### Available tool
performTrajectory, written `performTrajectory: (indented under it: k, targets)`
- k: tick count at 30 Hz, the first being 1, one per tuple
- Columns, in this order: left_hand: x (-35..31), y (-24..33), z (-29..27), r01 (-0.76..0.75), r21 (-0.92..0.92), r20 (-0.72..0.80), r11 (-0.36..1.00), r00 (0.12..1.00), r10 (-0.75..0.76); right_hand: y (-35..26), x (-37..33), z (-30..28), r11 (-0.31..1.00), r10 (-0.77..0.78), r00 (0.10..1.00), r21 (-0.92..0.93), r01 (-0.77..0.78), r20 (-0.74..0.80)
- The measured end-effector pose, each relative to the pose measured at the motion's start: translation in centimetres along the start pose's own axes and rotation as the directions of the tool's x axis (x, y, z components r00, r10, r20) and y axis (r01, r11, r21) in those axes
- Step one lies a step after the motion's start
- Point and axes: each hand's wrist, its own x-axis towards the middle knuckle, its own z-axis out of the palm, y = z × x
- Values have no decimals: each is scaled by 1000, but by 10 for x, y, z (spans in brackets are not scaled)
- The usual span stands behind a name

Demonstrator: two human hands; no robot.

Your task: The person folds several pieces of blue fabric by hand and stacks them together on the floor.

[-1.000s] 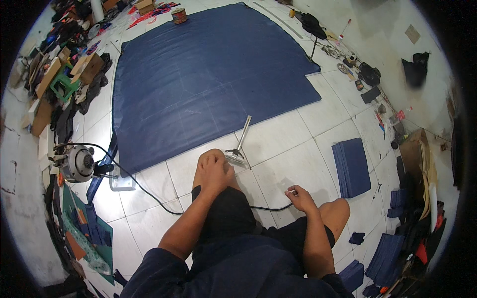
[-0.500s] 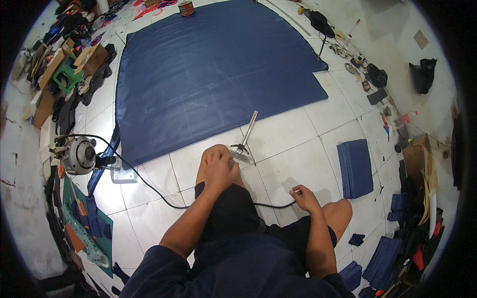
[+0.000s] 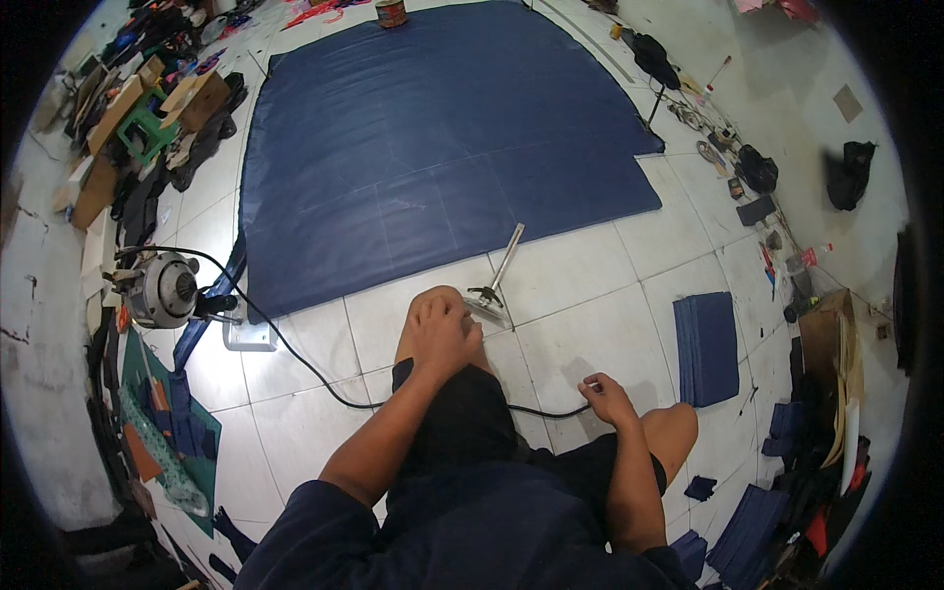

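Observation:
My left hand lies over my bent left knee, its fingers spread and draped across the skin, holding nothing. Above my right thigh, my right hand is closed with thumb and fingertips together; whatever is between them is too small to make out. A black cable runs from the round-bodied cutting machine at the left, under my left leg, to beside the right hand, where I cannot tell whether the fingers touch it. Just beyond my left knee, a metal clamp with a long bar rests on the tiles.
A large dark blue fabric sheet with chalk lines covers the far floor, a tin can at its far edge. Folded blue cloth is stacked at the right. Boxes, a green stool and a green cutting mat line the left.
The view has shifted slightly, so the floor things sit a little lower and further right. Both hands keep their poses, and nothing has been picked up or put down.

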Motion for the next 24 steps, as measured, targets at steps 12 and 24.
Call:
performTrajectory:
  k: [12, 24]
  targets:
    - [-2, -4, -1, 16, -7, -17, 1000, 1000, -16, -24, -12, -2, 996, -73, 996, -56, 70, -52]
    - [1, -5, 1, 17, -12, 13, 1000, 1000, -17, -37, -21, -3, 996, -77, 996, -44, 74, -52]
